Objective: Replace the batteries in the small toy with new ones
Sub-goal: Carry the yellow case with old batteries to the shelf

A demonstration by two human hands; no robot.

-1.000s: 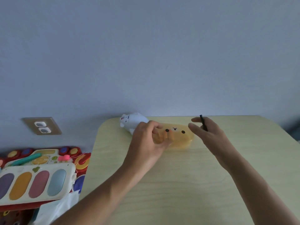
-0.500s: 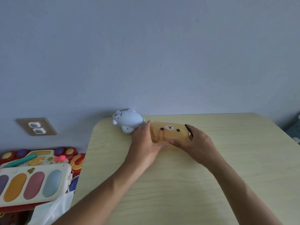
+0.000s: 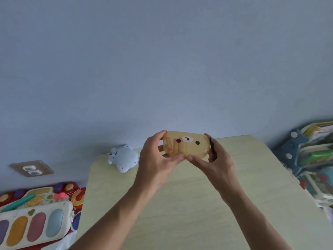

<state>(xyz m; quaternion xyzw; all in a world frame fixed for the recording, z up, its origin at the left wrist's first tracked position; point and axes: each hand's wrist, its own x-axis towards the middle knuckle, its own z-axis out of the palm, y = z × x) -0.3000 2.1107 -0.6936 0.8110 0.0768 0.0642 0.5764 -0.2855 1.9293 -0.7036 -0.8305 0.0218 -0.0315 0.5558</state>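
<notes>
Both hands hold a yellow bear-face case (image 3: 186, 144) above the table (image 3: 198, 204). The left hand (image 3: 158, 159) is clamped on its left end, the right hand (image 3: 214, 161) on its right end, a thin black tool (image 3: 212, 147) pinched against it. The small white toy (image 3: 124, 157) lies on the table just left of the left hand

Case: translucent amber case (image 3: 187, 144) with a bear face, lifted above the table (image 3: 189, 204)
Left hand (image 3: 158, 159): grips its left end
Right hand (image 3: 214, 159): grips its right end, a thin black tool (image 3: 213, 148) in the fingers
Toy: pale blue toy (image 3: 124, 157) lying at the table's far left edge
</notes>
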